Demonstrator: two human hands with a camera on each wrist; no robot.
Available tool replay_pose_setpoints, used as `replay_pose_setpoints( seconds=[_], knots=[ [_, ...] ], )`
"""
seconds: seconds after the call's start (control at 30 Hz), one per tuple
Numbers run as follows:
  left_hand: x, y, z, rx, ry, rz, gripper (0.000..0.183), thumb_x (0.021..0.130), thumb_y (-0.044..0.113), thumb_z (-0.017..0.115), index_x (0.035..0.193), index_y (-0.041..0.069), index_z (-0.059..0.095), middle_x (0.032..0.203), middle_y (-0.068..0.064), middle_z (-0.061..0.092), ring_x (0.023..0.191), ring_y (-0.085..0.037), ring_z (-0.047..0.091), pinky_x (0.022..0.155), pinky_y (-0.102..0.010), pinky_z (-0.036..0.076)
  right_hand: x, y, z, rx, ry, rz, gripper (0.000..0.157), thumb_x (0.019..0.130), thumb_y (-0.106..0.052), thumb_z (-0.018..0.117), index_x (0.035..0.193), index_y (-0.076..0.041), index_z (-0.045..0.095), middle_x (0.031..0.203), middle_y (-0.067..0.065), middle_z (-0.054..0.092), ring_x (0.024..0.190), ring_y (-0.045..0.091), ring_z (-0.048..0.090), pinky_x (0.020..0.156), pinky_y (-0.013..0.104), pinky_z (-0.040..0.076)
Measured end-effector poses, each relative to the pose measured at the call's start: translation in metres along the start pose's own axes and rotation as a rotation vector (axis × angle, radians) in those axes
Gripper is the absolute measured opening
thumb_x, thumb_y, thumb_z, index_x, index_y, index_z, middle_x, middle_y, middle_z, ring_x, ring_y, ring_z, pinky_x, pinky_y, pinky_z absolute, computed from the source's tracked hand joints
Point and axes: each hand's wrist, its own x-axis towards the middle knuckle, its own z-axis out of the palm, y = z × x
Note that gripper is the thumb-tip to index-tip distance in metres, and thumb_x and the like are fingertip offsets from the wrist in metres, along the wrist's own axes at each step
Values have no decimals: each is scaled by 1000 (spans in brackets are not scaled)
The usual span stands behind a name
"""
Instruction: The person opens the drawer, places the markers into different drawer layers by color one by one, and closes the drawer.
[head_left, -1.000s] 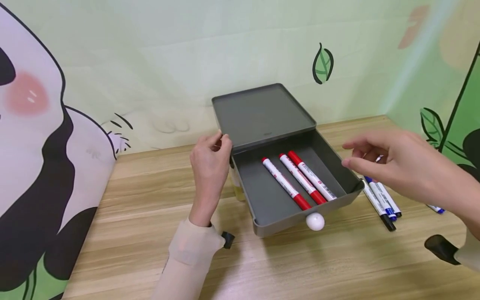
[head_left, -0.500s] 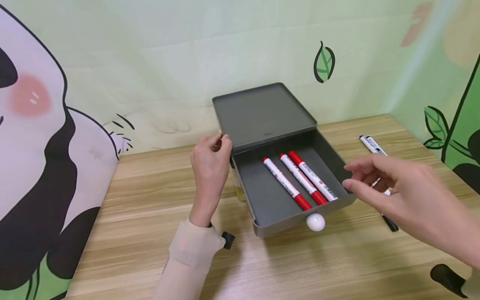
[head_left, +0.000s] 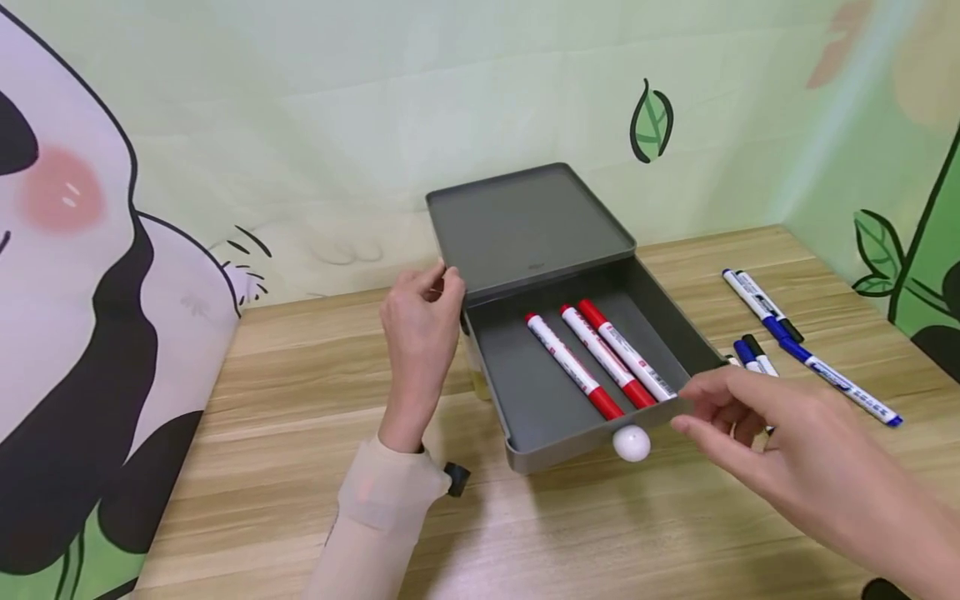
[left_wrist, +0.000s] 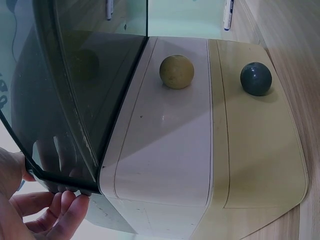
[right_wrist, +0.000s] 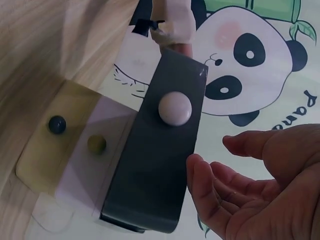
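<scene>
A dark grey drawer (head_left: 517,383) sticks out of a storage box under its grey lid (head_left: 532,225). Several layers show in the left wrist view, with a lilac drawer front (left_wrist: 162,120) and a yellow one (left_wrist: 260,135). My left hand (head_left: 422,325) pinches the box's left edge near the lid. Inside the grey drawer lie three red-capped markers: a left one (head_left: 570,362), a middle one (head_left: 603,350) and a right one (head_left: 630,354). Loosely curled and holding nothing, my right hand (head_left: 795,442) hovers by the drawer's front right corner, right of its white round knob (head_left: 632,443).
Right of the box, on the wooden table (head_left: 300,433), lie several blue and black markers, one blue marker (head_left: 847,383) pointing toward the right. A panda-printed backdrop (head_left: 337,125) rises behind and beside the table.
My right hand has come down and toward the front of the drawer, uncovering more of the blue and black markers. The left hand and the red-capped markers stay put.
</scene>
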Motion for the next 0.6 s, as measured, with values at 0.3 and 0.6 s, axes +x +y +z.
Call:
replay_pose_setpoints(
  seconds=[0.3,0.6],
  knots=[
    [0,-1,0,0,2,14,29,93,17,66,115,1,78,93,-15,70,82,-27,72,76,-40,57,-10,0,14,28,3,0,35,75,-2,88,101,-20,73,82,-24,63,69,-3,55,58,12,44],
    [0,1,0,-1,-6,-1,30,94,18,66,116,1,78,93,-15,70,82,-26,73,76,-40,57,-15,-5,30,33,5,-38,40,73,-4,90,103,-24,71,83,-23,61,70,-4,53,57,12,44]
  ],
)
